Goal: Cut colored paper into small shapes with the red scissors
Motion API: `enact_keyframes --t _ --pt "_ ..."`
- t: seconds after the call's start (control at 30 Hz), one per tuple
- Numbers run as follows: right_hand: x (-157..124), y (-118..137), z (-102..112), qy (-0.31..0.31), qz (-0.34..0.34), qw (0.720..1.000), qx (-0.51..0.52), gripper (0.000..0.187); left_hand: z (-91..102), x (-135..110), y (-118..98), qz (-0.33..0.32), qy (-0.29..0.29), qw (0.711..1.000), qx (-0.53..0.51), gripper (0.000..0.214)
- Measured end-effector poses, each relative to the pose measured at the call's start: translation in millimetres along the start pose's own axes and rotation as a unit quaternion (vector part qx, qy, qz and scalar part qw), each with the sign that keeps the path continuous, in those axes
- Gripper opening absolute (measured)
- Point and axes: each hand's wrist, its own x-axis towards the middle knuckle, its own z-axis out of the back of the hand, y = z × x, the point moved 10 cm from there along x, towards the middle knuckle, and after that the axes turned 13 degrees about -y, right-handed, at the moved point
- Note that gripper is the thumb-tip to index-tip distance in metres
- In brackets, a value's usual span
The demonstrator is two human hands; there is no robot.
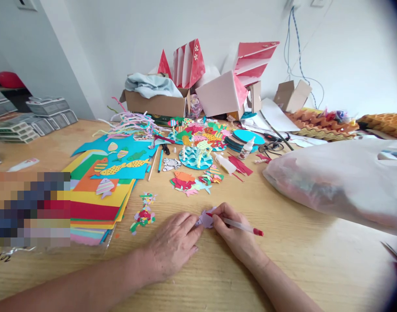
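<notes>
A small purple paper fish (205, 219) lies on the table between my two hands. My left hand (175, 240) rests on the tabletop with its fingers stretched out, fingertips pressing the fish's left end. Pinched in my right hand (232, 229) is a pen (243, 226) with a clear barrel and red ends. Its tip is at the fish, and the fingers hide part of the fish's right side. Beyond my hands lies a pile of cut paper fish (185, 182) in orange, red and pink. Tiny paper scraps (144, 216) are heaped left of my left hand.
Coloured paper sheets (94, 210) are stacked at left, decorated fish on top. Farther back are glue bottles (246, 148), a blue wavy paper disc (195, 160), pipe cleaners (133, 125) and a cardboard box (156, 104). A bulky plastic bag (334, 182) lies at right.
</notes>
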Motion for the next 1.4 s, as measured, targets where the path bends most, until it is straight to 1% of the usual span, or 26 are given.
enact_keyframes --t 0.1,0.23,0.5,0.77,1.0,1.2,1.4 --pt "0.4 -5.8 1.8 -0.017 -0.003 1.0 0.003 0.009 -2.3 -0.4 0.7 0.002 0.005 1.0 -0.003 0.041" --pt "0.3 -7.2 -1.1 -0.01 -0.001 1.0 -0.006 0.009 -4.4 -0.4 0.6 -0.001 0.01 1.0 0.0 0.041" --pt "1.0 -2.5 -1.4 -0.009 0.011 1.0 -0.025 0.008 -1.7 0.3 0.5 0.003 0.002 1.0 -0.001 0.039" --pt "1.6 -2.3 1.7 -0.02 0.004 0.999 -0.039 0.008 -3.7 -0.4 0.3 -0.001 0.014 1.0 -0.001 0.04" --pt "0.0 1.2 0.3 0.0 0.007 1.0 -0.024 0.009 -1.5 0.0 0.9 0.002 0.002 1.0 -0.004 0.04" --pt "1.8 -5.2 8.6 -0.041 -0.005 0.999 -0.016 0.009 -1.8 0.2 -1.1 -0.007 0.009 1.0 0.002 0.04" --pt "0.1 -9.2 3.6 -0.024 -0.008 1.0 -0.012 0.007 -4.6 -1.6 0.5 0.0 0.014 1.0 0.002 0.039"
